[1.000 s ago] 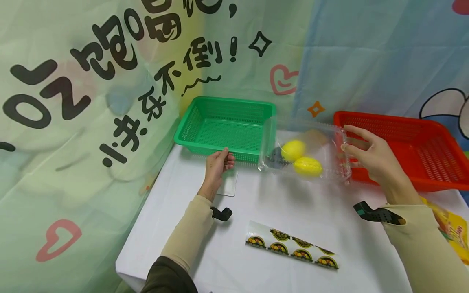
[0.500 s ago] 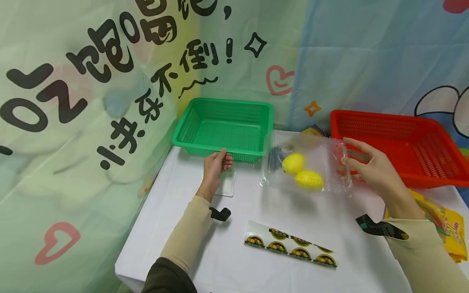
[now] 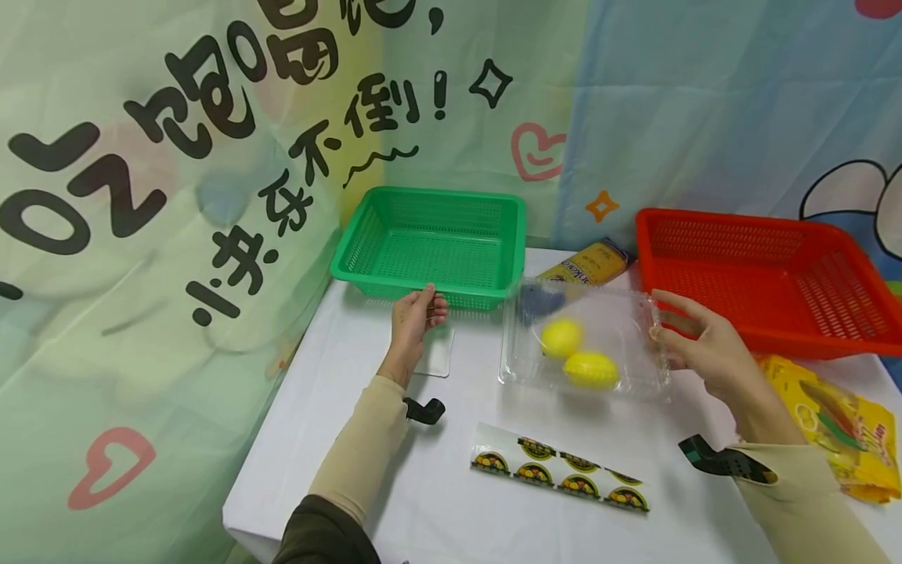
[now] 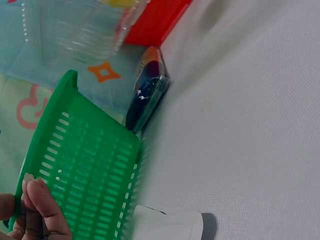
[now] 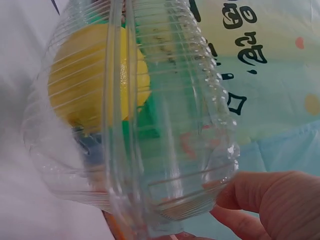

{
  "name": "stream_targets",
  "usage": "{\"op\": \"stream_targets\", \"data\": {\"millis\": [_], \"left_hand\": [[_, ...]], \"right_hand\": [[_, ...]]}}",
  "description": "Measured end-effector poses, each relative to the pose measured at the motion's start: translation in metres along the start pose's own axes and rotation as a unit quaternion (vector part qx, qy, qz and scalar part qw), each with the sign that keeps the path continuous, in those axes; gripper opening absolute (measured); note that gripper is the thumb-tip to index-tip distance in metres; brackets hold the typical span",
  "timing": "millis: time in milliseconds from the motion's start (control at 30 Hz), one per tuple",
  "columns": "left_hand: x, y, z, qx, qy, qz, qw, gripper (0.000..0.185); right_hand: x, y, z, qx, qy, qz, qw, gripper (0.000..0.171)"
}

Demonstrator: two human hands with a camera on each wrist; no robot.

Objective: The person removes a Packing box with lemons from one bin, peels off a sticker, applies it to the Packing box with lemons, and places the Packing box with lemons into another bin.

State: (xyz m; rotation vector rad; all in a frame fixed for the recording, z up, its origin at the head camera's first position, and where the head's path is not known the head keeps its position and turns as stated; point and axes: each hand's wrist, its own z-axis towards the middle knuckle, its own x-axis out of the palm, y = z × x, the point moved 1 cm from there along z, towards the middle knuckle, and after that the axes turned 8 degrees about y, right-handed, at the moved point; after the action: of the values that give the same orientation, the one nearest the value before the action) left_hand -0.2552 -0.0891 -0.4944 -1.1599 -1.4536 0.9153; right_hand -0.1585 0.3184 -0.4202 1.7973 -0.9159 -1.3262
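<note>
The clear clamshell box (image 3: 585,345) is being gripped at its end by the right hand (image 3: 694,352), while the green basket (image 3: 433,247) rim is being pinched by the left hand (image 3: 416,317).

Left hand (image 4: 30,212): left wrist view shows only fingertips at the bottom-left corner, rest cut off by the frame. Right hand (image 5: 272,205): right wrist view crops it at the lower right edge; fingertips behind the clear plastic box (image 5: 135,120) cannot be made out. Lemons (image 5: 95,85) blurred through the ribbed plastic (count not readable in that view). Sticker strip (image 3: 560,479): print too small to read. Yellow packet (image 3: 835,427) partly hidden by the right forearm.
</note>
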Motion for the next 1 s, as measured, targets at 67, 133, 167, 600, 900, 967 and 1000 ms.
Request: {"op": "stream_targets", "data": {"millis": [67, 133, 167, 600, 900, 967, 1000], "left_hand": [[0.0, 0.0, 0.0, 0.001, 0.0, -0.001, 1.0, 0.034], [0.0, 0.0, -0.001, 0.002, 0.001, -0.003, 1.0, 0.034], [0.0, 0.0, -0.001, 0.002, 0.001, -0.002, 1.0, 0.034], [0.003, 0.001, 0.0, 0.009, -0.006, 0.004, 0.9999, 0.033], [0.002, -0.001, -0.001, 0.008, -0.004, 0.003, 1.0, 0.033], [0.002, -0.001, -0.001, 0.008, -0.003, 0.003, 1.0, 0.035], [0.002, -0.001, -0.001, 0.008, -0.003, 0.004, 1.0, 0.036]], "right_hand": [[0.003, -0.004, 0.0, -0.005, 0.001, -0.003, 1.0, 0.066], [0.005, -0.008, 0.0, -0.005, 0.002, -0.008, 1.0, 0.066], [0.007, -0.009, 0.0, -0.005, 0.003, -0.009, 1.0, 0.066], [0.013, -0.02, -0.01, 0.012, -0.004, -0.013, 1.0, 0.066], [0.015, -0.029, -0.013, 0.039, 0.006, -0.001, 0.999, 0.068], [0.015, -0.03, -0.013, 0.041, 0.01, -0.001, 0.999, 0.067], [0.016, -0.031, -0.013, 0.041, 0.011, -0.001, 0.999, 0.067]]}}
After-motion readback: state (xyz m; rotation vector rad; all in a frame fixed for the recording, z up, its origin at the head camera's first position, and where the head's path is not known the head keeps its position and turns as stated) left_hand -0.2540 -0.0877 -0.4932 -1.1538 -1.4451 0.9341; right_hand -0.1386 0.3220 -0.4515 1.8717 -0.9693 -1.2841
